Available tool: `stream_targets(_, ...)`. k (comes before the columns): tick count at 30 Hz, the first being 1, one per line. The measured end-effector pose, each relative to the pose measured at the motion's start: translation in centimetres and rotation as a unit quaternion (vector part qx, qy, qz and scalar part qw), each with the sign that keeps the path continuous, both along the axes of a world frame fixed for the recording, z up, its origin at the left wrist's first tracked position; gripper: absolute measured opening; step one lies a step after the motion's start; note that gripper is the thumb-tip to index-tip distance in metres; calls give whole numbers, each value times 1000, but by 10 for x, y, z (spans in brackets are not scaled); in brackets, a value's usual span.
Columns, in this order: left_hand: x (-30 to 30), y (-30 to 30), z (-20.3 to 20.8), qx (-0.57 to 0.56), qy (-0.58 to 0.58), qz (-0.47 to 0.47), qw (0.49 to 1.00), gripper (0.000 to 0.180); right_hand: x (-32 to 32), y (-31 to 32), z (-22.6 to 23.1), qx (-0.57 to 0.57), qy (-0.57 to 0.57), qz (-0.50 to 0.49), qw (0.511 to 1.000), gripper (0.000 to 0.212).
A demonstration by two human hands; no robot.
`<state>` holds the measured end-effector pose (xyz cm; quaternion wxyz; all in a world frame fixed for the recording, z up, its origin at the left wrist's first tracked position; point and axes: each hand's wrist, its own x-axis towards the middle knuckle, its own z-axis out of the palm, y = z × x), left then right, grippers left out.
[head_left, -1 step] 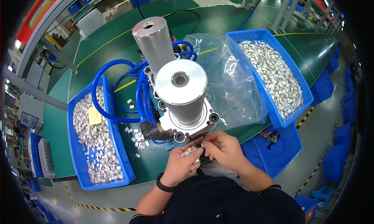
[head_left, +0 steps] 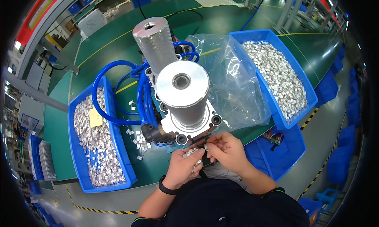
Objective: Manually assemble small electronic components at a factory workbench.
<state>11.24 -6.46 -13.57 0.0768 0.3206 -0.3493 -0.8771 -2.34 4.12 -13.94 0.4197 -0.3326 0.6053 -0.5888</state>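
Note:
In front of my body, my left hand (head_left: 182, 164) is closed around a small heap of white-and-silver parts (head_left: 192, 153). Close beside its thumb tip, my right hand (head_left: 226, 149) pinches one small whitish part (head_left: 205, 147) between thumb and fingers. Both hands are just below the near edge of a metal machine (head_left: 182, 97) with two knurled silver cylinders. Its base partly overhangs my fingertips. Thin leads on the parts are too small to make out.
Blue bins full of similar small parts stand left (head_left: 130, 175) and right (head_left: 312, 95). Loose parts (head_left: 140, 140) lie by the machine's blue hoses (head_left: 96, 89). A clear plastic bag (head_left: 241, 93) spreads on the green table (head_left: 59, 148). Another blue bin (head_left: 284, 160) sits lower right.
Almost nothing differs. My right fingertips have shifted very slightly, and the small part between them shows more clearly.

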Motion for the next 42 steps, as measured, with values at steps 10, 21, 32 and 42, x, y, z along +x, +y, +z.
stream_targets(10,0,6,-6,-2,-19,89,996,11,8,9,-12,-38,-133,-35,990,15)
stream_targets(21,9,8,-5,2,-30,114,993,11,7,1,-17,-43,8,-70,997,15)
stream_targets(32,12,6,-6,7,-29,116,993,13,5,-10,-19,-32,20,-73,997,15)
stream_targets(42,15,7,-3,-5,-32,117,993,10,5,-12,-20,-23,-68,-70,995,14)
